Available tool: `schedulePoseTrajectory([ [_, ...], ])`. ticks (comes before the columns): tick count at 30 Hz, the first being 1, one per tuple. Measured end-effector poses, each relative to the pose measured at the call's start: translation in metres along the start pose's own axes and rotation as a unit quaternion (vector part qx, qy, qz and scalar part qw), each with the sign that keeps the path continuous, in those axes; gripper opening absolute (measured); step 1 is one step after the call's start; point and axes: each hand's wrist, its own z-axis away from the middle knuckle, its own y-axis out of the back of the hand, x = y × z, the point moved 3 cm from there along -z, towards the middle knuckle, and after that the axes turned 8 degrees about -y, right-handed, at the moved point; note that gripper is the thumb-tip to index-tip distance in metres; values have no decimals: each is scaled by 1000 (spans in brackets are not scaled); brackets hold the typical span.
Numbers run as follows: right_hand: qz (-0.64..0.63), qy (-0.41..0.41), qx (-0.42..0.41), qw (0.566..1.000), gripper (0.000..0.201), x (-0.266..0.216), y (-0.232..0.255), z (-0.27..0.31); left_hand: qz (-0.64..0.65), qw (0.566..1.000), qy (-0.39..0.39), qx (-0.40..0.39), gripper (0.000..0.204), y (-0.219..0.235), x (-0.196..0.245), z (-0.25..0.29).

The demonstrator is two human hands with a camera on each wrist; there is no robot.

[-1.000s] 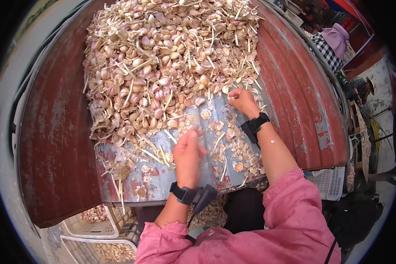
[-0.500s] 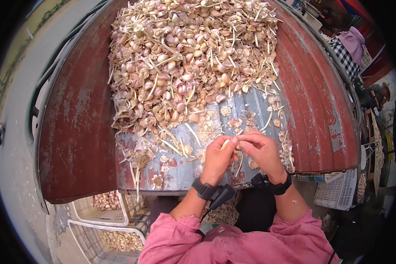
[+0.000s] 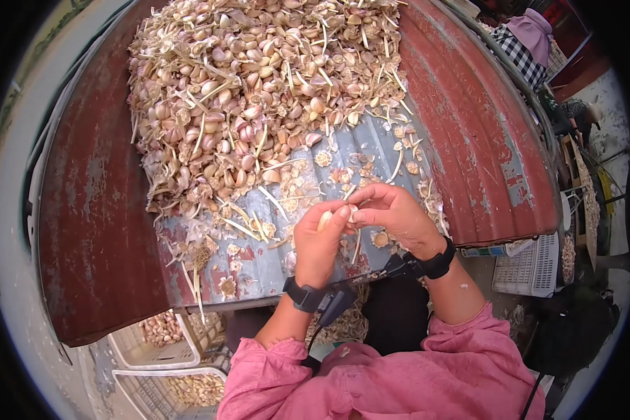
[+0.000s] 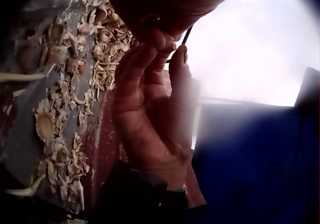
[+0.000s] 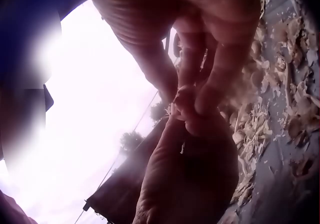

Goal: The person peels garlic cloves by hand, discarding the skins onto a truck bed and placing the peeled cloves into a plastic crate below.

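Observation:
In the head view my left hand [image 3: 318,245] and right hand [image 3: 402,220] meet at the fingertips over the front of a corrugated metal bed [image 3: 259,276]. A pale garlic clove [image 3: 324,221] is tucked in the left hand's fingers. Between the two hands, thumbs and fingers pinch another whitish garlic clove [image 3: 352,212], partly covered by the fingertips. The right wrist view has the right hand [image 5: 200,39] bent down onto the left hand's fingertips. A large heap of garlic cloves [image 3: 238,98], mixed with dry stalks and skins, lies beyond the hands.
Red metal side walls [image 3: 94,210] flank the heap. Skins and root discs [image 3: 406,143] are strewn over the bed. Below the left front edge stand a crate [image 3: 147,357] of cloves and another crate [image 3: 136,381] of paler cloves. An upturned white crate [image 3: 528,269] is at the right.
The right hand has come back from the heap's right edge to meet the left hand, which has moved slightly right. Over the last half second both stay together at the clove while the view shifts.

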Motion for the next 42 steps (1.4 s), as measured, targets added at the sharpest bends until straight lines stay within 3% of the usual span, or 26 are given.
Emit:
schedulePoseTrajectory([
  [5, -45, -28, -3, 999, 22, 6, 0, -4, 2, 1000, 20, 15, 17, 1, -4, 0],
  [7, -50, -48, 1, 998, 21, 4, -1, -6, 84, 993, 75, 22, 17, 4, -11, -1],
  [11, -54, -56, -15, 997, 20, 9, 4, -11, 87, 991, 102, 12, 16, 9, -15, -3],
  [13, -56, -56, -13, 997, 16, 9, 3, -13, 171, 977, 122, -24, 18, 12, -24, -6],
  [17, 22, -17, 27, 999, 16, 7, -8, -13, 188, 975, 114, -41, 20, 5, -22, -7],
  [18, 238, 104, 99, 960, 16, -2, -18, -10, 206, 970, 130, 5, 21, 0, -15, -5],
  [19, 437, 218, 165, 857, 15, -8, -32, -6, 223, 962, 149, 51, 23, -2, -12, -2],
  [21, 467, 257, 158, 831, 17, -9, -41, -13, 261, 946, 170, 88, 23, 1, -9, -10],
  [23, 406, 224, 104, 880, 20, -10, -33, -34, 302, 924, 194, 129, 23, 14, -14, -11],
  [25, 463, 258, 192, 826, 20, -28, -15, -71, 313, 934, 134, 108, 22, 35, -26, -16],
  [26, 479, 267, 243, 800, 19, -32, -6, -90, 262, 944, 135, 149, 23, 34, -20, -16],
  [27, 481, 270, 240, 799, 19, -26, 6, -113, 264, 944, 132, 149, 23, 32, -15, -17],
  [29, 568, 323, 191, 733, 22, -17, 12, -144, 155, 968, 105, 167, 24, 34, -6, -18],
  [30, 568, 324, 191, 732, 22, -17, 13, -145, 155, 968, 104, 166, 24, 35, -5, -18],
  [32, 544, 169, 144, 809, 27, -16, 16, -152, 137, 973, 80, 170, 27, 39, -3, -21],
  [33, 441, 102, 120, 884, 27, -14, 11, -143, 139, 972, 80, 173, 27, 40, -2, -20],
  [35, 258, 29, 39, 965, 25, -15, -3, -107, 106, 981, 35, 157, 29, 40, 5, -22],
  [37, 121, 46, -18, 991, 26, -13, -19, -74, 77, 988, 27, 133, 30, 33, 9, -20],
  [38, 140, 35, -39, 989, 27, -12, -21, -61, 49, 993, 19, 104, 31, 29, 10, -19],
  [42, 147, 95, 21, 984, 28, -6, -26, -33, 27, 995, 51, 83, 26, 22, 5, -10],
])
